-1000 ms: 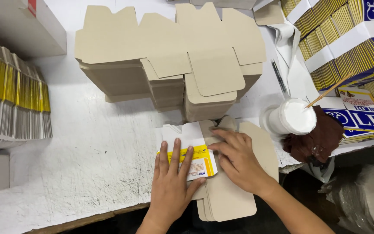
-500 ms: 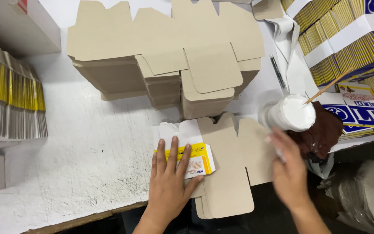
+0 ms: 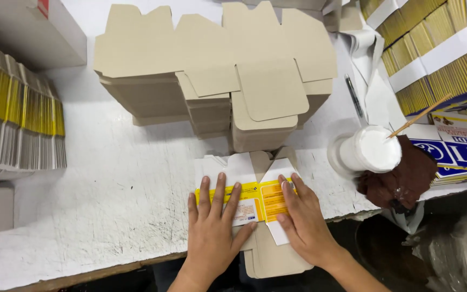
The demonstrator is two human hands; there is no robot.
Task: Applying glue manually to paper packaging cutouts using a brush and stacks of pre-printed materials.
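A folded carton blank (image 3: 247,181), white with a yellow printed band, lies flat at the near edge of the white worktable (image 3: 109,194). My left hand (image 3: 214,230) rests flat on its left half, fingers spread. My right hand (image 3: 301,219) presses flat on its right half, over the folded-in panel. Plain brown parts of the blank (image 3: 271,259) stick out past the table edge beneath both hands.
A tall stack of unfolded brown carton blanks (image 3: 217,75) stands behind. A white pot of glue (image 3: 371,150) with a stick sits on a brown rag (image 3: 406,181) at right. Bundled yellow-edged cartons (image 3: 17,124) stand at left, and more of them (image 3: 433,48) at upper right. A pen (image 3: 353,96) lies nearby.
My right hand went to the glue pot, then came back. The carton's right panel, open brown side up before, is now folded over and pressed down. The left hand stayed put.
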